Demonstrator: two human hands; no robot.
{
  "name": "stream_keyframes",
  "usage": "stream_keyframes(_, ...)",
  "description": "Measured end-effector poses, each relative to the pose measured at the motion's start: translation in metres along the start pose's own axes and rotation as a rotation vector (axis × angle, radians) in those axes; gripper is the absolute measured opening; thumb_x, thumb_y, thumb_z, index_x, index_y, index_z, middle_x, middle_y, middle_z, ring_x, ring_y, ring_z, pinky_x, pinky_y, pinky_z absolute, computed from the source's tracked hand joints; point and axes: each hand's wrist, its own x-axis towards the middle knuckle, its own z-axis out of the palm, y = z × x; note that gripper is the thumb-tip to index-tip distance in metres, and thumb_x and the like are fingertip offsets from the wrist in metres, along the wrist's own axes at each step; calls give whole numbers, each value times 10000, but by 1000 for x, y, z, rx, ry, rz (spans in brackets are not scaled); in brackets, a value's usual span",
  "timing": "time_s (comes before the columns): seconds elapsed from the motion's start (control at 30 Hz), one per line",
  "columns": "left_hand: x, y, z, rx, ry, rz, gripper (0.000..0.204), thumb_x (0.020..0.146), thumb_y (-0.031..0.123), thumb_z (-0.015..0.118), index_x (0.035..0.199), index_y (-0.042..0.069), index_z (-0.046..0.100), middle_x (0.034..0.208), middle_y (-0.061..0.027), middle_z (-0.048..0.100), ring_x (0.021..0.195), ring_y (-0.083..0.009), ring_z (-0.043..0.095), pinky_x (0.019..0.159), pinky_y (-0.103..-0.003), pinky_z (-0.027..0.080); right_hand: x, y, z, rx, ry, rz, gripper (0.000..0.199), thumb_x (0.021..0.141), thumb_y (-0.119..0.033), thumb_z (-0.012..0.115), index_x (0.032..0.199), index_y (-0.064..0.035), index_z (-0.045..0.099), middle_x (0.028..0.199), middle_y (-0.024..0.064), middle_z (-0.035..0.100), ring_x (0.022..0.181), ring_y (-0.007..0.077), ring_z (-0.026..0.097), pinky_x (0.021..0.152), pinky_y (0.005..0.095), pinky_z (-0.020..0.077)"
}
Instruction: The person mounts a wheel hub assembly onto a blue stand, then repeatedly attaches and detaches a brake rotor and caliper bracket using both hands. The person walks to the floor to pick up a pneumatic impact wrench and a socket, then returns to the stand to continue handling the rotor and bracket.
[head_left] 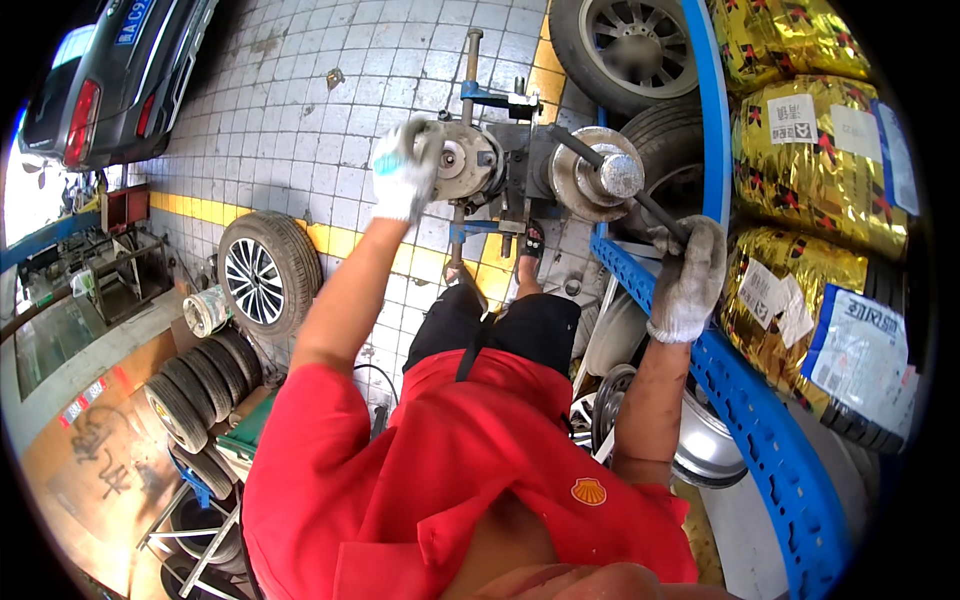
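In front of my legs stands a metal machine (515, 165) with a round grey plate on its left and a stepped round flange (580, 175) on its right. My left hand (408, 172), in a white knitted glove, is at the left edge of the round plate (470, 178). Its fingers are blurred, so their grip is hard to make out. A dark handle bar (655, 212) slants from the machine's right end beside a knobbed metal cylinder (621, 175). Around the outer end of this bar, my gloved right hand (690, 280) is closed.
A blue rack (716, 110) runs along my right, beside gold-wrapped tires (815, 165). An alloy wheel (630, 50) stands beyond the machine. To my left are another wheel with tire (268, 272), several stacked tires (205, 385) and a parked dark car (125, 75).
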Motion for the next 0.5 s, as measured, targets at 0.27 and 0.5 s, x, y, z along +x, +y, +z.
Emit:
stream_keyframes(0.27,-191,-66,58,-473,-261,-608,754,960,364,697,1529,-44,417,1246,-230,686,1131,-292,663,1009,-413,525,-13,-4,19,59,24,-11,309,1078,-315,621,1135,-11,627,911,63,608,809,158,598,811,334,504)
stream_keyframes(0.5,-214,-100,142,-796,-617,-851,531,974,400,703,1255,-45,631,1042,-139,721,895,-184,660,795,-342,539,-16,0,10,96,72,7,322,1098,-315,562,1188,-8,598,908,81,618,827,178,592,854,384,536)
